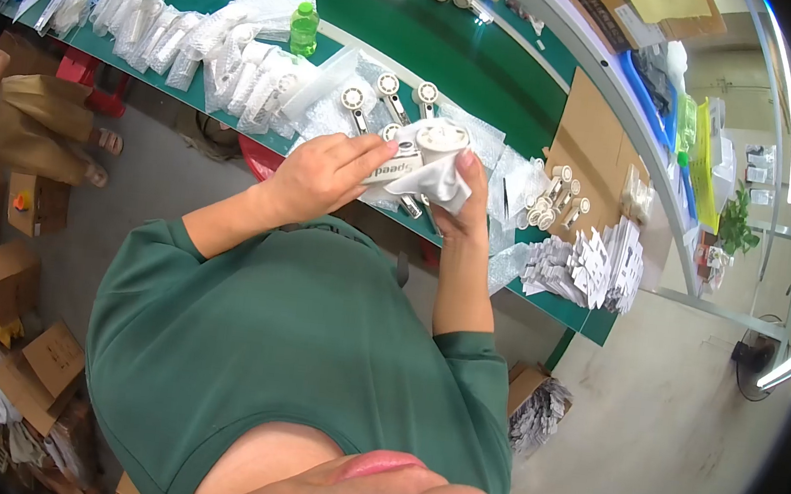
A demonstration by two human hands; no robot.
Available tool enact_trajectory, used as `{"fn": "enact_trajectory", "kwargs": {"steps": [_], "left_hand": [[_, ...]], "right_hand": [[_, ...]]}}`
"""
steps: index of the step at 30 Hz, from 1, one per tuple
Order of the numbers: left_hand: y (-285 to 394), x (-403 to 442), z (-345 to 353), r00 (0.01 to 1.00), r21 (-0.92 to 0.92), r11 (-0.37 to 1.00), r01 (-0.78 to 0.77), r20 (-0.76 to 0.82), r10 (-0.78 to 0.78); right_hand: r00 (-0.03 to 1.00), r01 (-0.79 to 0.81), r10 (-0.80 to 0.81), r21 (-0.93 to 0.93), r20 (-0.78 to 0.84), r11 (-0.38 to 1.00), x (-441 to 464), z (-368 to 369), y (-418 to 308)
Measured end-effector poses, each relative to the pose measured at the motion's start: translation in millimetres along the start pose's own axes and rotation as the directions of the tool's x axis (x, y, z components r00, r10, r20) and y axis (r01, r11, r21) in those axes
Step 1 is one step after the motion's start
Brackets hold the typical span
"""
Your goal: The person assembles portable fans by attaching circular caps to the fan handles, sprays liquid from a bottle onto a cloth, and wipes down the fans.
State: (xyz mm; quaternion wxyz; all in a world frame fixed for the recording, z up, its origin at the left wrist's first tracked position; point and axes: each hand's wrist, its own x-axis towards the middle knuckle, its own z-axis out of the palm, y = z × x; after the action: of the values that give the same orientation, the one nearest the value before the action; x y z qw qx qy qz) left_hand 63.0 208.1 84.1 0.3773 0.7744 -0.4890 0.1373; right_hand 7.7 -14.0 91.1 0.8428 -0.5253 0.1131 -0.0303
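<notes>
Over the near edge of the workbench, a white handheld fan with dark lettering on its handle is held between both hands. My left hand has its fingers laid together along the handle. My right hand grips the round head end through a white cloth, which drapes below it. The thumb is up at the side of the head. Just beyond, several more handheld fans with round grilles lie on bubble wrap, one being a fan near my left fingers.
Bubble-wrapped packs line the bench's left side, near a green bottle. More fans and stacked white cut-outs lie on the right. Cardboard boxes stand on the floor at left; another person is there.
</notes>
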Motion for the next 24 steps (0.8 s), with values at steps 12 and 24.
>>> {"fn": "enact_trajectory", "kwargs": {"steps": [12,24], "left_hand": [[11,-4,47,0.951,-0.178,0.942,0.284,-0.072,-0.300],[9,-24,15,0.965,-0.197,0.949,0.246,0.137,-0.222]], "right_hand": [[0.968,0.251,-0.237,0.322,-0.083,0.913,16,30,30],[0.997,0.003,0.019,0.266,-0.080,0.964,8,24,58]]}}
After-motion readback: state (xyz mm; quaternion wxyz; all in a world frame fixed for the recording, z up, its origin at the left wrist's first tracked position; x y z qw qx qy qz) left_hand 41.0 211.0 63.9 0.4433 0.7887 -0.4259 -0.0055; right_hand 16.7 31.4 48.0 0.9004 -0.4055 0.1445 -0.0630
